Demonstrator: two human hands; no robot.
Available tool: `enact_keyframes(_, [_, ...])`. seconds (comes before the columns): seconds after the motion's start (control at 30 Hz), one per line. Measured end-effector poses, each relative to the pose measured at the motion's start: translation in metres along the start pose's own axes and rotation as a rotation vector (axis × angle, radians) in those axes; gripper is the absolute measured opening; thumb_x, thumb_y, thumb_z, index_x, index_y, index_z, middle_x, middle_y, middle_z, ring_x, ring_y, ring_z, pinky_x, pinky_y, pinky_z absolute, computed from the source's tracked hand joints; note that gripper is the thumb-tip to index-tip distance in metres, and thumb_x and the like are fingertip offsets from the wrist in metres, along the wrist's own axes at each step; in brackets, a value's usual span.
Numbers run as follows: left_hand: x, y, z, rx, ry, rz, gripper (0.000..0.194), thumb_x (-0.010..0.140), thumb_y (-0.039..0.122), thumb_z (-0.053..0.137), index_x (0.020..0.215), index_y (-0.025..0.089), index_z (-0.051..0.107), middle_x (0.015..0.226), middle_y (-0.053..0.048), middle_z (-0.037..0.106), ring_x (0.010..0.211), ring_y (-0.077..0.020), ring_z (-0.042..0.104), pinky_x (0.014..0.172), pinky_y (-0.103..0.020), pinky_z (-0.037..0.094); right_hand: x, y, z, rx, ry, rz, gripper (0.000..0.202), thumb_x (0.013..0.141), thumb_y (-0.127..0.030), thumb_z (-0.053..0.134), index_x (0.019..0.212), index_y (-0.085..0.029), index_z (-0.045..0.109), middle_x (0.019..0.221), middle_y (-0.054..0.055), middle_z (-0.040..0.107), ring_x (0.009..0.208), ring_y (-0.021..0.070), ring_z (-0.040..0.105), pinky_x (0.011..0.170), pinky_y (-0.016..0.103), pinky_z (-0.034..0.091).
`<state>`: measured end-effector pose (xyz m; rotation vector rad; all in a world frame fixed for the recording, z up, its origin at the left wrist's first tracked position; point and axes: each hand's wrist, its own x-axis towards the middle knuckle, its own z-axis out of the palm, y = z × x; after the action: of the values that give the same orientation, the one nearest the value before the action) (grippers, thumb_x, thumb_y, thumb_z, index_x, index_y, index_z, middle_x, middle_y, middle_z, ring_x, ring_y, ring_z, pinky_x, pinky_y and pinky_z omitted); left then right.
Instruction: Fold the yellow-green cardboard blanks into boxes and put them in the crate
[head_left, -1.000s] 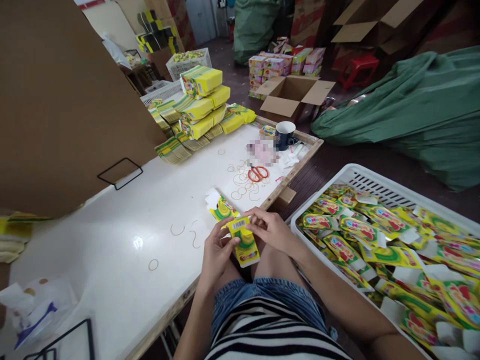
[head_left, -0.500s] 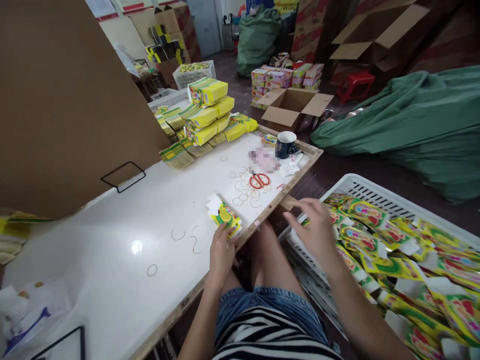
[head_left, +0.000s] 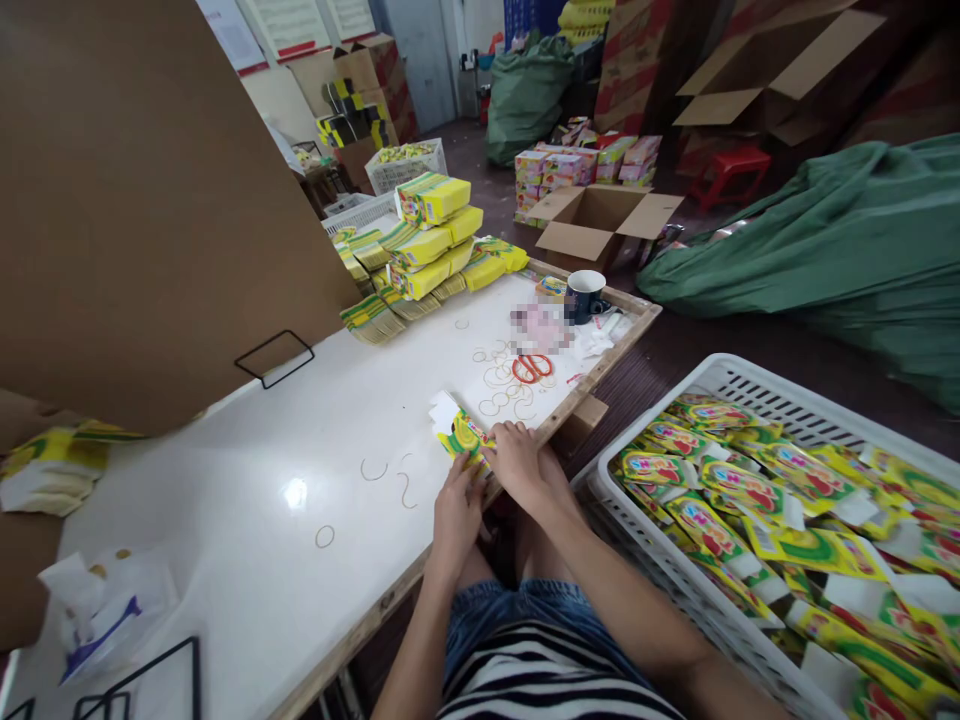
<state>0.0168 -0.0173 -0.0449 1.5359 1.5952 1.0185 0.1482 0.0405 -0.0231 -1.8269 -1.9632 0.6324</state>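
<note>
At the table's front edge I hold a small yellow-green printed carton [head_left: 463, 432], its white end flaps standing out at the far end. My left hand [head_left: 457, 505] is closed on its near end, fingertips on the printed face. From the right, my right hand [head_left: 517, 460] reaches onto the same carton, its fingers bent against the right side; the thumb is partly hidden. Farther along the white table [head_left: 247, 560] lie orange-handled scissors [head_left: 532, 369] among scattered rubber bands [head_left: 495, 375].
To my right stands a white plastic basket [head_left: 724, 365] heaped with flat printed cartons [head_left: 750, 480]. Bundles of yellow cartons [head_left: 435, 245] are stacked at the table's far side. A dark mug [head_left: 585, 300] sits near the far corner. Behind are an open cardboard box [head_left: 577, 240] and green sacks [head_left: 825, 240].
My right hand has come from beside the basket, leftward onto the carton. The left hand stays on the carton. The whole view has shifted slightly.
</note>
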Motion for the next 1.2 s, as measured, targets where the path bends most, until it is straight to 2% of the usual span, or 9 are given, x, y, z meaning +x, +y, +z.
enact_keyframes(0.2, [-0.003,0.006,-0.003,0.004,0.003,0.011,0.022,0.079,0.023,0.066,0.100,0.023,0.073,0.130,-0.010,0.063,0.127,-0.0302,0.054,0.112,-0.052,0.035,0.002,0.002,0.008,0.197,0.055,0.025,0.007,0.084,-0.016,0.060,0.091,-0.016,0.060,0.100,0.013,0.069,0.098,0.0277,0.061,0.088,0.041,0.044])
enact_keyframes(0.27, [-0.004,0.009,-0.009,-0.059,0.099,0.007,0.021,0.081,0.028,0.066,0.099,0.021,0.071,0.121,-0.011,0.067,0.120,-0.0284,0.059,0.110,-0.051,0.038,-0.002,0.005,0.006,0.287,0.066,0.023,0.006,0.088,-0.020,0.055,0.093,-0.018,0.058,0.096,0.009,0.070,0.090,0.0219,0.065,0.082,0.035,0.049])
enact_keyframes(0.33, [-0.004,0.014,-0.016,-0.211,0.244,-0.015,0.025,0.082,0.035,0.066,0.101,0.019,0.067,0.112,-0.011,0.070,0.112,-0.0254,0.063,0.106,-0.047,0.042,-0.008,0.009,0.001,0.513,0.075,0.041,0.010,0.090,-0.028,0.053,0.093,-0.019,0.056,0.092,0.006,0.071,0.082,0.0184,0.066,0.075,0.030,0.051])
enact_keyframes(0.4, [-0.002,0.019,-0.022,-0.440,0.294,-0.067,0.033,0.079,0.042,0.069,0.103,0.019,0.064,0.108,-0.009,0.070,0.106,-0.0229,0.065,0.100,-0.042,0.047,-0.018,0.010,-0.005,0.871,0.056,0.084,0.020,0.086,-0.038,0.059,0.090,-0.019,0.056,0.086,0.005,0.070,0.079,0.0182,0.067,0.070,0.029,0.053])
enact_keyframes(0.5, [0.004,0.029,-0.025,-0.739,0.140,-0.137,0.047,0.071,0.051,0.076,0.104,0.020,0.065,0.111,-0.008,0.071,0.103,-0.0222,0.067,0.094,-0.036,0.052,-0.034,0.007,-0.013,1.282,-0.026,0.160,0.036,0.071,-0.049,0.074,0.084,-0.019,0.059,0.078,0.003,0.070,0.074,0.0185,0.066,0.070,0.030,0.053])
enact_keyframes(0.7, [0.002,0.049,-0.021,-0.919,-0.142,-0.194,0.061,0.068,0.062,0.073,0.110,0.019,0.065,0.112,-0.012,0.071,0.110,-0.0289,0.064,0.094,-0.042,0.052,-0.052,-0.002,-0.022,1.404,-0.130,0.209,0.043,0.057,-0.049,0.085,0.077,-0.018,0.063,0.071,0.001,0.067,0.070,0.0173,0.063,0.071,0.031,0.052])
enact_keyframes(0.8, [-0.003,0.053,-0.019,-0.917,-0.159,-0.191,0.068,0.068,0.065,0.071,0.117,0.020,0.062,0.116,-0.013,0.069,0.113,-0.0308,0.063,0.094,-0.045,0.051,-0.054,-0.002,-0.022,1.448,-0.128,0.215,0.043,0.056,-0.048,0.086,0.076,-0.018,0.063,0.072,0.001,0.067,0.071,0.0172,0.063,0.072,0.032,0.052])
enact_keyframes(0.93, [-0.007,0.053,-0.019,-0.905,-0.187,-0.141,0.067,0.061,0.069,0.073,0.107,0.020,0.066,0.116,-0.013,0.069,0.118,-0.0311,0.059,0.096,-0.043,0.050,-0.054,-0.001,-0.020,1.543,-0.110,0.279,0.043,0.053,-0.049,0.087,0.072,-0.018,0.064,0.072,0.001,0.067,0.072,0.0178,0.063,0.074,0.033,0.052])
enact_keyframes(1.2, [-0.010,0.044,-0.015,-0.826,-0.064,-0.121,0.060,0.054,0.061,0.082,0.093,0.017,0.069,0.096,-0.011,0.075,0.099,-0.0283,0.068,0.082,-0.037,0.055,-0.053,0.001,-0.011,1.621,-0.024,0.304,0.040,0.054,-0.045,0.088,0.073,-0.018,0.065,0.070,0.000,0.066,0.067,0.0151,0.061,0.070,0.030,0.051])
